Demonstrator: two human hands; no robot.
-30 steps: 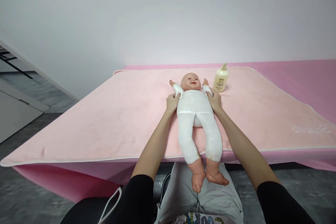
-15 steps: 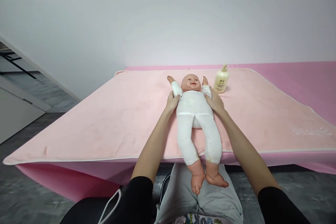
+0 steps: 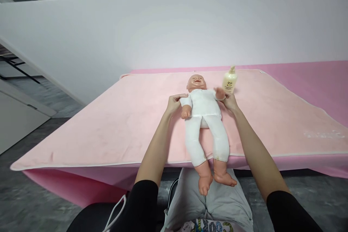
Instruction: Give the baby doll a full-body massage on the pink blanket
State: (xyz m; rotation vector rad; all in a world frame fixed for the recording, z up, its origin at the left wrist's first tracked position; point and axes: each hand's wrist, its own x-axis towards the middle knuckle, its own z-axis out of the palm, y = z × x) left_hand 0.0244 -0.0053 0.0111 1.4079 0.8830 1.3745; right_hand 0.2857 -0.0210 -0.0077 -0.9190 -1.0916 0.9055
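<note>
A baby doll (image 3: 204, 103) in a white cloth body lies face up, its bare feet hanging past the table's front edge. My left hand (image 3: 174, 103) is at the doll's arm on the left, with fingers bent against the white sleeve; that arm points down beside the torso. On the other side, my right hand (image 3: 231, 102) has its fingers closed at the doll's other arm, whose small hand sticks up toward me. Part of my fingertips is hidden behind the doll's arms. Just beyond my right hand stands a pale yellow pump bottle (image 3: 230, 79).
A light pink blanket (image 3: 130, 123) covers much of the table, over a darker pink cloth (image 3: 320, 83). A white partition (image 3: 174, 29) rises behind the table. My legs (image 3: 217, 203) in grey trousers are under the doll's feet.
The doll's arms were raised beside its head; now they are lowered, the left one along the torso. My hands have shifted outward with them, and the doll's head has tilted back.
</note>
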